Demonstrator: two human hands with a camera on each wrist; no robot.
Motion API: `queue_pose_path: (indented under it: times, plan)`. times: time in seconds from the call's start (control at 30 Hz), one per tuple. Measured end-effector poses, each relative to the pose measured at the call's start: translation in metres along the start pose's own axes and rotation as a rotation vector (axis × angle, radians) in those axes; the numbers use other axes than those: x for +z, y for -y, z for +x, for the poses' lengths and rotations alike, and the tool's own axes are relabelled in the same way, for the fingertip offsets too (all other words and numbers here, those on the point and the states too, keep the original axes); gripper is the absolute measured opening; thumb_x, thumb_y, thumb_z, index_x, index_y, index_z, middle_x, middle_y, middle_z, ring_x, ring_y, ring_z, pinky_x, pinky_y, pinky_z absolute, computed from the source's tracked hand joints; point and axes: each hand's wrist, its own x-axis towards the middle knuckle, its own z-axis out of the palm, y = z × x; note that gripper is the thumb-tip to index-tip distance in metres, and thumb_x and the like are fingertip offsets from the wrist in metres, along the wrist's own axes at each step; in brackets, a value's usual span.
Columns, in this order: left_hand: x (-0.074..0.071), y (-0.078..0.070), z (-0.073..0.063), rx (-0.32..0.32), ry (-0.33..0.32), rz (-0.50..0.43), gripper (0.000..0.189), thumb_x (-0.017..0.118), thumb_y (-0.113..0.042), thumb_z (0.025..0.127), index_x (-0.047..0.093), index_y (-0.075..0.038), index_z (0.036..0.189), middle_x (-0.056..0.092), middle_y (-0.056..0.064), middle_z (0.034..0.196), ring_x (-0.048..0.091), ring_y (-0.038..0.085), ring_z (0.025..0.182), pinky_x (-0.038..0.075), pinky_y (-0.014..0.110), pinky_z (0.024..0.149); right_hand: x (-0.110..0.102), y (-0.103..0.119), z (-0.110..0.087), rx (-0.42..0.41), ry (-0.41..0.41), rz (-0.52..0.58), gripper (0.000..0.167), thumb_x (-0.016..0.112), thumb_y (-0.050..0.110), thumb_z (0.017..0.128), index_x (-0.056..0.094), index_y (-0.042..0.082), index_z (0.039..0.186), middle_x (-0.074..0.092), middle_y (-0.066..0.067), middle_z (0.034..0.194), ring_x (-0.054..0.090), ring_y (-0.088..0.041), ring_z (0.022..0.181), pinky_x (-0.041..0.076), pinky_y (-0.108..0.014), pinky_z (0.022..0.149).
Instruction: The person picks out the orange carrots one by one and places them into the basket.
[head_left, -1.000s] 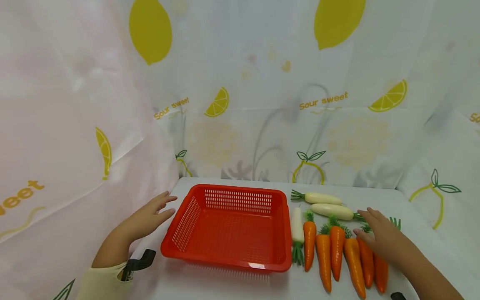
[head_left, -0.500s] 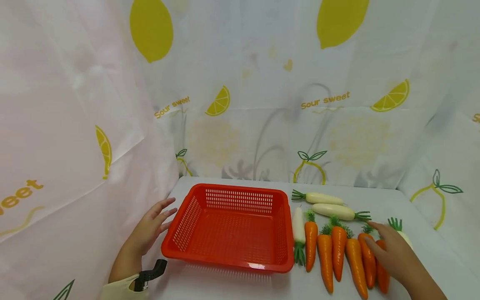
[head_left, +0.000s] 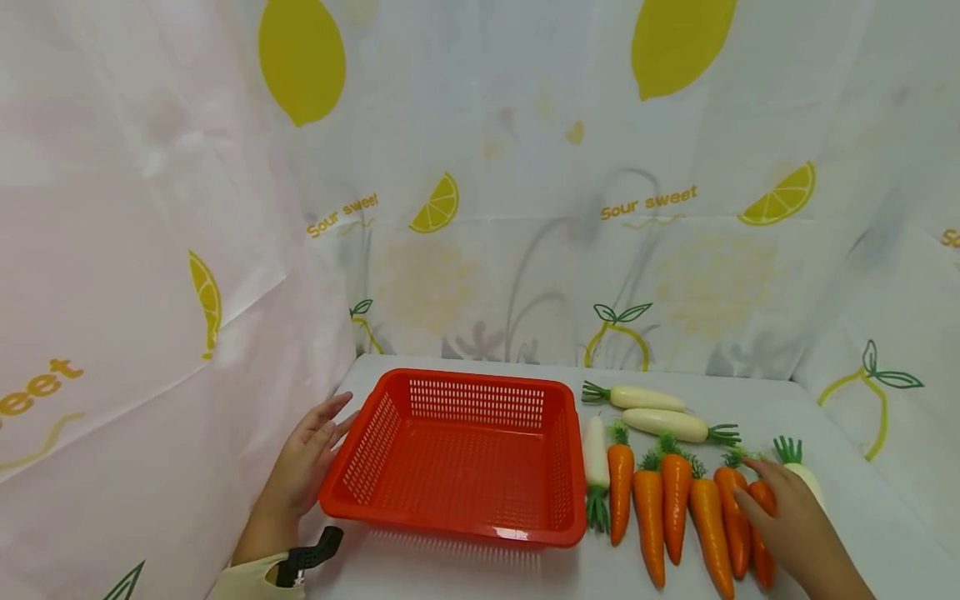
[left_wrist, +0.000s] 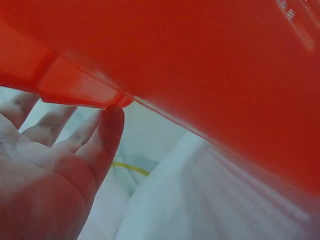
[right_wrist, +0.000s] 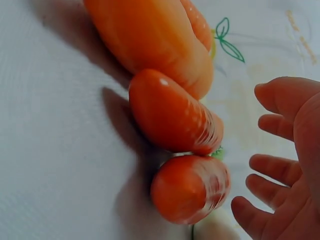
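Observation:
A red plastic basket [head_left: 457, 527] with slotted sides stands on the white table, with nothing in it. My left hand [head_left: 296, 471] is at its left side; in the left wrist view the loosely straight fingers [left_wrist: 107, 132] reach up to the underside of the basket's rim [left_wrist: 75, 90]. Over the right end of a row of orange carrots hovers my right hand [head_left: 798, 521], fingers spread and holding nothing. Nearest to it are the rightmost carrot [head_left: 761, 550] and the carrot beside it [head_left: 735, 521]. The right wrist view shows a gap between the fingers and these carrots [right_wrist: 180, 192].
White radishes with green tops lie around the carrots: one radish [head_left: 596, 450] beside the basket, two behind the row, and another radish [head_left: 806, 479] partly hidden by the right hand. A lemon-printed curtain [head_left: 480, 275] encloses the table at the back and sides.
My left hand has moved right and down to the basket's left rim. My right hand has come lower over the rightmost carrots. The basket and vegetables stay about where they were.

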Motion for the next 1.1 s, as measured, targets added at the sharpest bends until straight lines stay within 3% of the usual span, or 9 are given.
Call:
queue_pose_path:
  times: [0.17, 0.27, 0.37, 0.5, 0.63, 0.73, 0.87, 1.1]
  plan:
    - [0.006, 0.001, 0.004, -0.051, -0.011, 0.042, 0.055, 0.045, -0.021, 0.112, 0.030, -0.009, 0.164, 0.039, 0.002, 0.162, 0.066, 0.015, 0.124, 0.062, 0.039, 0.091, -0.001, -0.006, 0.002, 0.072, 0.044, 0.021, 0.073, 0.057, 0.041, 0.104, 0.037, -0.012, 0.151, 0.032, -0.045, 0.149, 0.033, -0.063, 0.134, 0.032, -0.080, 0.106]
    - [0.008, 0.002, 0.005, -0.097, 0.018, 0.059, 0.057, 0.046, -0.019, 0.111, 0.029, -0.016, 0.165, 0.032, 0.013, 0.166, 0.068, 0.020, 0.116, 0.062, 0.043, 0.089, -0.001, -0.008, 0.004, 0.087, 0.051, 0.031, 0.075, 0.057, 0.041, 0.105, 0.035, -0.012, 0.153, 0.030, -0.045, 0.151, 0.031, -0.063, 0.135, 0.032, -0.081, 0.106]
    - [0.009, 0.002, 0.005, -0.136, 0.056, 0.056, 0.061, 0.046, -0.013, 0.110, 0.024, -0.020, 0.167, 0.020, 0.016, 0.172, 0.065, 0.020, 0.120, 0.062, 0.043, 0.091, 0.001, -0.009, 0.004, 0.082, 0.058, 0.039, 0.077, 0.058, 0.042, 0.104, 0.034, -0.012, 0.153, 0.028, -0.045, 0.152, 0.029, -0.064, 0.136, 0.030, -0.081, 0.106]
    - [0.010, 0.002, 0.003, -0.171, 0.103, 0.077, 0.069, 0.044, -0.003, 0.105, 0.020, -0.019, 0.168, 0.003, 0.007, 0.178, 0.049, 0.011, 0.138, 0.059, 0.039, 0.097, 0.003, -0.011, 0.004, 0.083, 0.091, 0.031, 0.084, 0.056, 0.050, 0.103, 0.031, -0.013, 0.154, 0.024, -0.048, 0.152, 0.027, -0.066, 0.136, 0.030, -0.081, 0.106]
    - [0.011, 0.002, 0.003, -0.173, 0.121, 0.090, 0.074, 0.042, 0.000, 0.100, 0.020, -0.017, 0.168, -0.004, 0.000, 0.178, 0.027, 0.015, 0.151, 0.056, 0.036, 0.102, 0.006, -0.016, 0.006, 0.084, 0.108, 0.025, 0.084, 0.057, 0.050, 0.103, 0.031, -0.014, 0.153, 0.025, -0.048, 0.151, 0.026, -0.067, 0.136, 0.029, -0.081, 0.106]
    - [0.012, 0.003, 0.004, -0.166, 0.106, 0.059, 0.069, 0.039, -0.004, 0.102, 0.022, -0.017, 0.168, -0.002, -0.001, 0.178, 0.026, 0.015, 0.152, 0.056, 0.035, 0.103, 0.008, -0.020, 0.006, 0.065, 0.110, 0.028, 0.080, 0.059, 0.043, 0.103, 0.032, -0.014, 0.152, 0.028, -0.047, 0.151, 0.027, -0.066, 0.136, 0.029, -0.081, 0.107]
    - [0.011, 0.006, 0.006, -0.149, 0.107, 0.033, 0.063, 0.038, -0.007, 0.107, 0.024, -0.014, 0.167, -0.003, 0.003, 0.178, 0.032, 0.002, 0.146, 0.055, 0.032, 0.103, 0.009, -0.026, 0.006, 0.044, 0.136, 0.009, 0.077, 0.061, 0.035, 0.103, 0.032, -0.016, 0.152, 0.031, -0.048, 0.149, 0.032, -0.066, 0.134, 0.032, -0.080, 0.106]
    - [0.013, 0.011, 0.006, -0.132, 0.091, 0.023, 0.065, 0.042, -0.002, 0.103, 0.028, -0.010, 0.165, 0.004, -0.004, 0.178, 0.034, -0.004, 0.143, 0.054, 0.030, 0.105, 0.012, -0.031, 0.006, 0.098, 0.229, -0.002, 0.076, 0.059, 0.032, 0.102, 0.029, -0.016, 0.154, 0.027, -0.050, 0.149, 0.031, -0.067, 0.136, 0.033, -0.078, 0.107]
